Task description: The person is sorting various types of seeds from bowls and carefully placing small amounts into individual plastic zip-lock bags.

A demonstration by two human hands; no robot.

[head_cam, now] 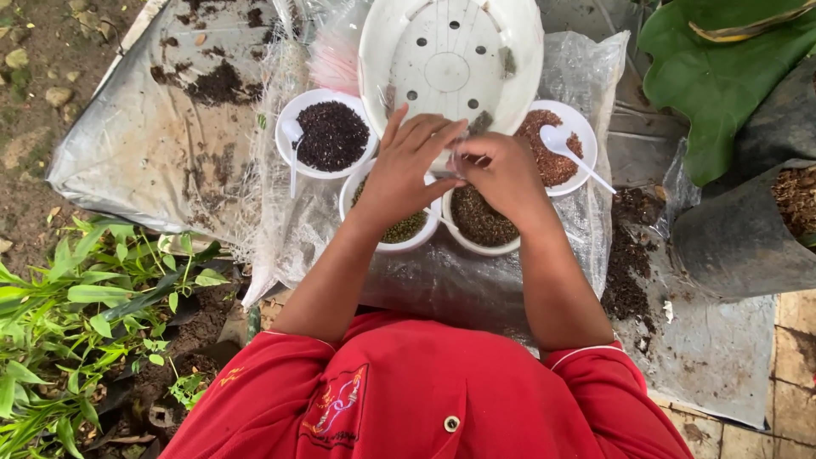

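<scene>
- Left hand (408, 170) and right hand (501, 170) are brought together over the bowls; fingers are pinched on something small, too hidden to be identified.
- White pot (450, 59), with drain holes in its base, is seen almost empty; filling is judged barely begun.
- Four bowls are set out: black grains (331, 134), reddish grains (557, 153) with a white spoon (574, 153), greenish mix (406, 228), brown mix (480, 219); all remain well filled.
- Plastic sheet (153, 144) carries spilt soil.
</scene>
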